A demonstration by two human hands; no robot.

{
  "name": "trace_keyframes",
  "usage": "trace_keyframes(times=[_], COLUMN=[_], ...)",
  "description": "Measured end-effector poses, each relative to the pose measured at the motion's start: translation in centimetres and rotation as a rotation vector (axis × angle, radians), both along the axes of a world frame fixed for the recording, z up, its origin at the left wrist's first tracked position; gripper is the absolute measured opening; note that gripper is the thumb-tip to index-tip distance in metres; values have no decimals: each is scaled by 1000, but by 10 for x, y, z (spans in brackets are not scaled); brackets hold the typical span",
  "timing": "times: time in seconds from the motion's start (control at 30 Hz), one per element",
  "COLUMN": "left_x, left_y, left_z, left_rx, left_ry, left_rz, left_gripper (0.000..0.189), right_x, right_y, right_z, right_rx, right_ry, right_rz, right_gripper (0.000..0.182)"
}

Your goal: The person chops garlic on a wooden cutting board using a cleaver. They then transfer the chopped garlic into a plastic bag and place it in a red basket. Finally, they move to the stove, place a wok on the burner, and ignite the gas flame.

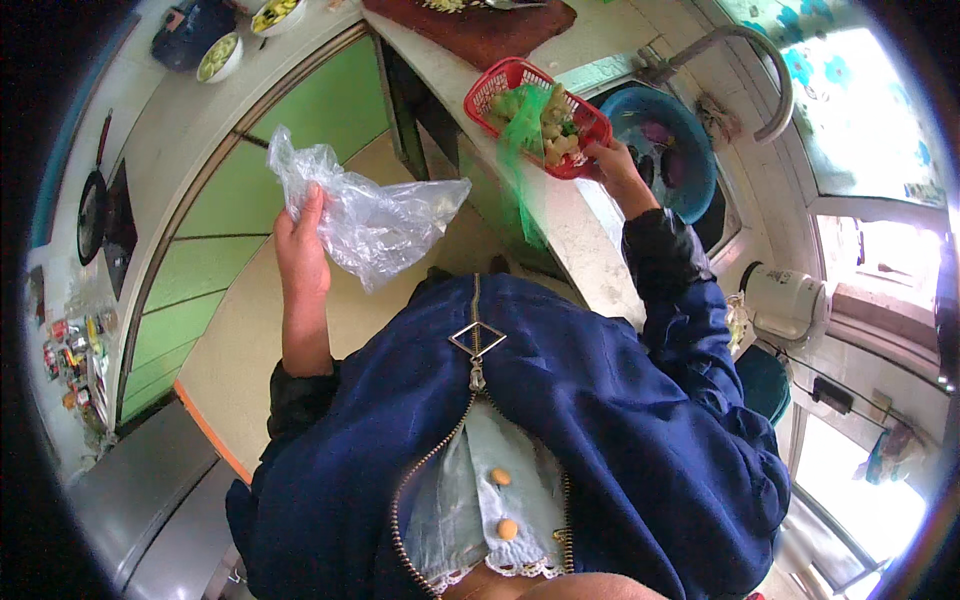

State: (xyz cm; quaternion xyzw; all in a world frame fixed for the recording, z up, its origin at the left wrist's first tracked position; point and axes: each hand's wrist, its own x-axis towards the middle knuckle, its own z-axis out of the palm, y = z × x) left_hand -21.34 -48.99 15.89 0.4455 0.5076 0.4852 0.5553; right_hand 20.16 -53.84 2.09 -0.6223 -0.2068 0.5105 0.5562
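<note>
A crumpled clear plastic bag [382,217] hangs from my left hand [304,240], pinched between thumb and fingers over the floor. My right hand [619,172] grips the near right end of a red plastic basket [577,105], at the edge of the counter by the sink. Inside the basket lie knobbly pale pieces that look like ginger root [559,139]. A thin green plastic bag [525,127] drapes across them and trails over the basket's side. Just right of the basket, a blue plastic basin [694,135] in the sink holds dark purple items.
A curved faucet [780,90] arches over the basin. Chopped pale food lies on a brown cutting board [487,30] at the back. Two white bowls of cut food, one a bowl of pale green slices [221,60], stand on the left counter, with a frying pan [92,214] farther along.
</note>
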Motion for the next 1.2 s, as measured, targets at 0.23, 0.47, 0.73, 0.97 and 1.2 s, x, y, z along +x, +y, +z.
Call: trace_keyframes(times=[0.23, 0.47, 0.73, 0.97, 1.2], left_x=[-29, -24, -26, -11, -1], left_y=[-18, -9, -4, 6, 17], left_z=[-18, -19, -28, -24, -45], left_rx=[-79, -115, -56, -55, -19], left_ry=[62, 59, 112, 208, -74], left_rz=[54, 37, -40, -180, -156], left_gripper=[26, 25, 25, 26, 27], right_x=[-17, -55, -13, 4, 6], right_y=[24, 58, 77, 73, 62], right_z=[35, 14, 112, 148, 174], right_rx=[38, 10, 201, 367, 347], right_ry=[-1337, -1286, -655, -680, -456], right_rz=[-47, 111, 218, 162, 160], right_gripper=[53, 36, 22, 21, 22])
